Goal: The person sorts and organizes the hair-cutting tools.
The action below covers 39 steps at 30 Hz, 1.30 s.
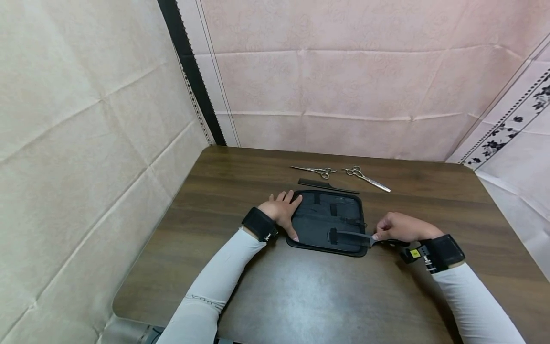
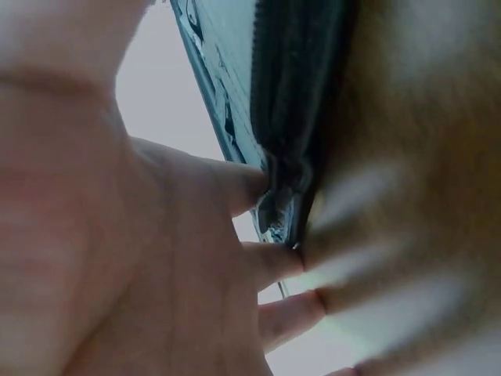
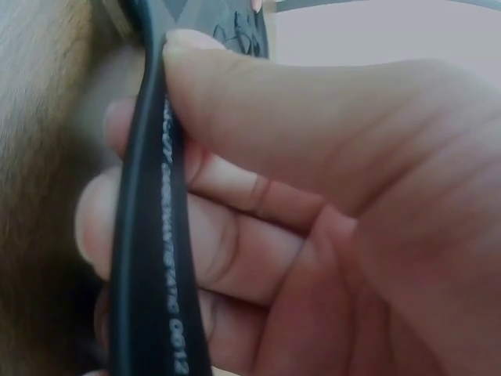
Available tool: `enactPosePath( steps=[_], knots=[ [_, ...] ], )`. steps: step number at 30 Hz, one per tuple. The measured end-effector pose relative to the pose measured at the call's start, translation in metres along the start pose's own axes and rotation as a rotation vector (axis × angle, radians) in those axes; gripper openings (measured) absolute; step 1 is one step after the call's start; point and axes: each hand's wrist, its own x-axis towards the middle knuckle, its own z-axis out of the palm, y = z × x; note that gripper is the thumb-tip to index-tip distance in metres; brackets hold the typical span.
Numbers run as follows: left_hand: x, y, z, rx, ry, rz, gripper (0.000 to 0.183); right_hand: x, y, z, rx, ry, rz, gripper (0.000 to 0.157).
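A black zip case (image 1: pixel 315 224) lies open and flat on the table, with elastic loops inside. My left hand (image 1: pixel 281 212) rests at its left edge, fingers spread and thumb on the case. In the left wrist view, straight fingers (image 2: pixel 274 266) lie beside the zipper (image 2: pixel 293 102). My right hand (image 1: pixel 401 227) pinches the handle of a flat black tool (image 1: pixel 352 237) at the case's right side. The tool's far end lies over the case, by a loop. White lettering runs along its handle (image 3: pixel 156 235) in the right wrist view; its kind is unclear.
Beyond the case lie a black tail comb (image 1: pixel 326 185), a pair of scissors (image 1: pixel 318 170) and a second pair, apparently thinning scissors (image 1: pixel 369 180). The brown wooden table (image 1: pixel 206 200) has cloth-covered walls (image 1: pixel 343 86) behind and to the left.
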Motion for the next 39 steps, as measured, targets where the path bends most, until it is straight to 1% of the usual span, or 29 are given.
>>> enactPosePath(
  steps=[5,14,26,31,39],
  knots=[
    [-0.0004,-0.0004,-0.0002,-0.008,0.000,0.000,0.135,0.0009,0.0010,-0.0005,0.013,-0.013,-0.002,0.039],
    [0.0029,-0.0025,0.0015,0.011,0.008,-0.006,0.137,0.0048,0.0038,0.0000,0.019,-0.013,0.004,0.036],
    [0.0042,-0.0017,0.0013,-0.007,-0.004,-0.006,0.137,0.0058,0.0039,0.0013,0.016,-0.004,0.000,0.037],
    [0.0038,-0.0009,0.0008,-0.007,-0.001,-0.007,0.136,0.0051,0.0021,0.0016,0.019,-0.001,0.008,0.035],
    [0.0052,-0.0011,0.0016,-0.004,-0.001,-0.003,0.137,0.0058,0.0018,0.0038,0.033,0.006,0.022,0.037]
  ],
)
